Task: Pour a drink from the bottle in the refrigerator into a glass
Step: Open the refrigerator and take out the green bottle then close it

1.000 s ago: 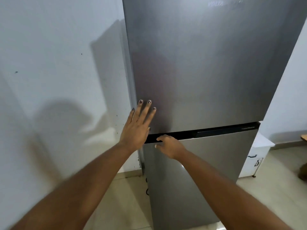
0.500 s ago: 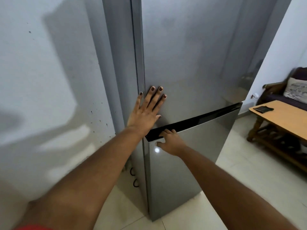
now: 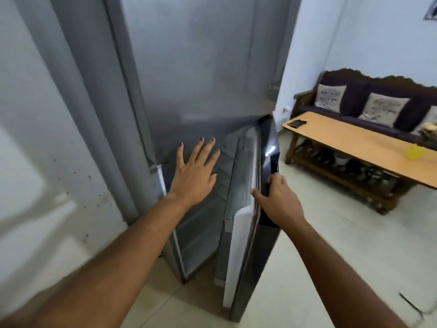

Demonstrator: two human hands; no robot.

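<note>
The refrigerator (image 3: 201, 67) stands in the middle of the view, grey and tall, its upper door shut; the lower door (image 3: 248, 209) is swung out toward the camera so that its white inner lining and edge face left and its dark outer face turns right; the opening behind it shows pale shelves, blurred, and no bottle or glass can be made out in there.

The right hand (image 3: 279, 200) is closed around the top edge of the lower door, fingers hooked over the dark rim and thumb on the near side; the left hand (image 3: 194, 171) is spread flat, fingers apart and pointing up, in front of the bottom of the upper door and the top of the opening; whether the palm touches the metal cannot be told; both forearms reach in bare from the bottom of the view.

To the left of the refrigerator is a white wall (image 3: 35, 138) with small dark specks; underfoot is a pale tiled floor (image 3: 319, 245).

To the right, well apart from the refrigerator, stands a wooden table (image 3: 354, 143) with a dark flat object (image 3: 297, 123) near its left end and a yellow object (image 3: 413, 151), blurred, further along; behind the table is a dark sofa (image 3: 369, 91) with patterned cushions (image 3: 329, 98) against the far wall.
</note>
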